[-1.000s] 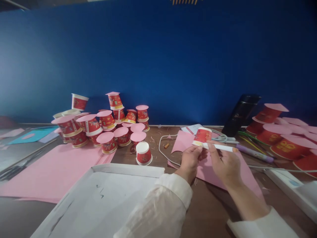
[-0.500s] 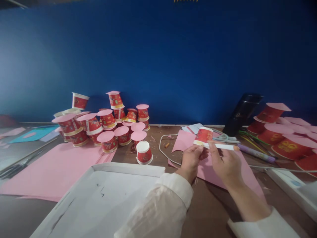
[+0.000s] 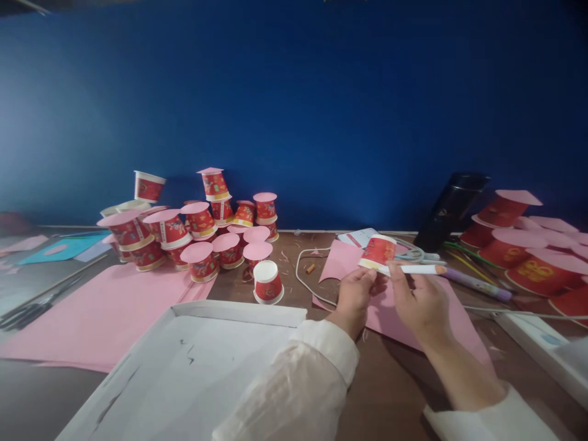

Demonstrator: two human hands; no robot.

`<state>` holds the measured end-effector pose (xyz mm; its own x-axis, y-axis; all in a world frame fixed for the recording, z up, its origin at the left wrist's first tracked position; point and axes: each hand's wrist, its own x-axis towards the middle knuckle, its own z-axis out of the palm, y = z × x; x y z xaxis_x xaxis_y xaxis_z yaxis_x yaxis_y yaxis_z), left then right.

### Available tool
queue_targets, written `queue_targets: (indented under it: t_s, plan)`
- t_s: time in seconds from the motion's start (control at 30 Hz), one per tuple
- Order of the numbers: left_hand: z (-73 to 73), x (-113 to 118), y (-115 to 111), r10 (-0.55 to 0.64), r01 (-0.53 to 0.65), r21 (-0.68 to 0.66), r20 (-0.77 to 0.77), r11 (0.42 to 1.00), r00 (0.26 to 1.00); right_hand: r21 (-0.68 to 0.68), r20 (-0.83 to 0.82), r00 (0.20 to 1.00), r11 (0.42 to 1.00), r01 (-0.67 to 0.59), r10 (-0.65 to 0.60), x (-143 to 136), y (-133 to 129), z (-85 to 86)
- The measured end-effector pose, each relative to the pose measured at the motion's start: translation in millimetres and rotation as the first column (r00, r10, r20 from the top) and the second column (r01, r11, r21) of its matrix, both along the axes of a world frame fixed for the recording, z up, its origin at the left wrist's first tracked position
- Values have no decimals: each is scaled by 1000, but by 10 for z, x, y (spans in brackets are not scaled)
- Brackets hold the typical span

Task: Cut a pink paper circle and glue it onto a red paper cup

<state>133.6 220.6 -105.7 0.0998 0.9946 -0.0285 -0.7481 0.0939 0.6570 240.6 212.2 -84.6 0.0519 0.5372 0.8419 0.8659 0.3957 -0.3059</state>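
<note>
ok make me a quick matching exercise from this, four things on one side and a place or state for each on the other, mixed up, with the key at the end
Column one
1. left hand
2. right hand
3. black bottle
4. white tray

Column two
A. has a white pen-like stick in its fingers
B. has dark marks on it
C. is at the lower edge of a red cup
D. is by the blue wall

Right pairs: 1-C, 2-A, 3-D, 4-B
</note>
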Motion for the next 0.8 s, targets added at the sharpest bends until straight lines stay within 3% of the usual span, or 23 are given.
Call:
queue_targets:
  t_s: [0.8]
  plan:
    - [19,3,-10,16,-16,5,-15,1000,1000,24,38,999,1000,18,-19,-2,0,11]
